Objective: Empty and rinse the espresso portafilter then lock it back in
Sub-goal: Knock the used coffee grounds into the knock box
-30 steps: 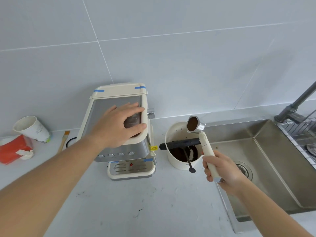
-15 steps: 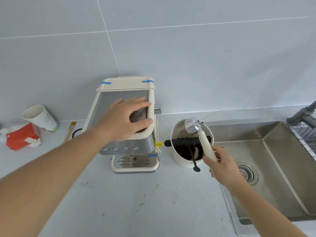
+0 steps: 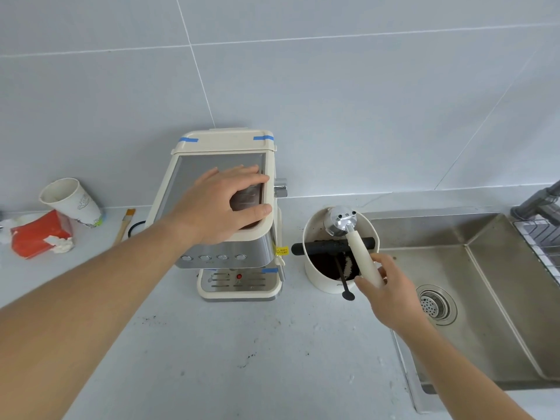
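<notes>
My right hand (image 3: 389, 298) grips the cream handle of the portafilter (image 3: 359, 253). Its metal basket head (image 3: 340, 221) is turned face down over the cream knock box (image 3: 321, 277), with the handle crossing the box's black bar (image 3: 321, 246). Dark coffee grounds lie inside the box. My left hand (image 3: 224, 204) rests flat on top of the cream and steel espresso machine (image 3: 224, 250), fingers spread over its front right corner. The stainless sink (image 3: 472, 298) lies to the right of the knock box.
A dark faucet (image 3: 536, 201) and a wire rack (image 3: 542, 241) stand at the far right. A paper cup (image 3: 71, 203), a red packet with tissue (image 3: 39, 234) and a small brush (image 3: 125, 224) lie left of the machine. A black spoon (image 3: 345, 283) leans out of the knock box.
My right hand has rotated the portafilter from basket facing up with grounds showing to basket face down over the knock box. My left hand stayed on the machine.
</notes>
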The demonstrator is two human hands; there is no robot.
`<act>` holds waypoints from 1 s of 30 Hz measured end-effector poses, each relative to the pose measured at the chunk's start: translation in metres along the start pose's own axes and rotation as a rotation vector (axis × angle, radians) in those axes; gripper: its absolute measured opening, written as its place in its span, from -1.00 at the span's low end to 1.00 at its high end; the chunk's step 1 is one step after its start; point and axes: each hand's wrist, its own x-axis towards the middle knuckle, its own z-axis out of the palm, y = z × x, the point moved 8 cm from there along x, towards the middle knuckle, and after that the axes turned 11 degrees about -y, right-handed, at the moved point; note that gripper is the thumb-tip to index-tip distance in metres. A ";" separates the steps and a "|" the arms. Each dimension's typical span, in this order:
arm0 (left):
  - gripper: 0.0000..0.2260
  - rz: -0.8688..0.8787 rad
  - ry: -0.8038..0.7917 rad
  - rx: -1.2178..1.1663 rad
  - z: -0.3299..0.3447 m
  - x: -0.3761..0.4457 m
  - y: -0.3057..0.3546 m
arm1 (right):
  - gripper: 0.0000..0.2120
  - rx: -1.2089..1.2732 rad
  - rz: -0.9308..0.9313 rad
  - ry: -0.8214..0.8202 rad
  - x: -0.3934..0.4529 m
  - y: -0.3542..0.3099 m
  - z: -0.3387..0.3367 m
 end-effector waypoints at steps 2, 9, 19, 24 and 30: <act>-0.47 -0.001 0.001 0.004 0.000 0.000 0.000 | -0.69 0.021 -0.019 0.023 -0.002 -0.002 -0.001; -0.47 -0.003 0.001 0.009 0.000 0.000 -0.001 | -0.74 -0.049 0.039 -0.006 0.003 0.004 0.009; -0.43 -0.003 0.000 0.010 0.000 -0.001 -0.002 | -0.70 0.035 -0.035 0.071 -0.004 -0.004 0.000; -0.45 -0.002 0.007 0.005 -0.001 -0.001 -0.002 | -0.77 -0.029 0.038 -0.018 0.003 0.004 0.007; -0.44 -0.003 0.012 -0.001 0.000 -0.001 -0.001 | -0.77 -0.047 0.030 -0.017 0.002 0.002 0.005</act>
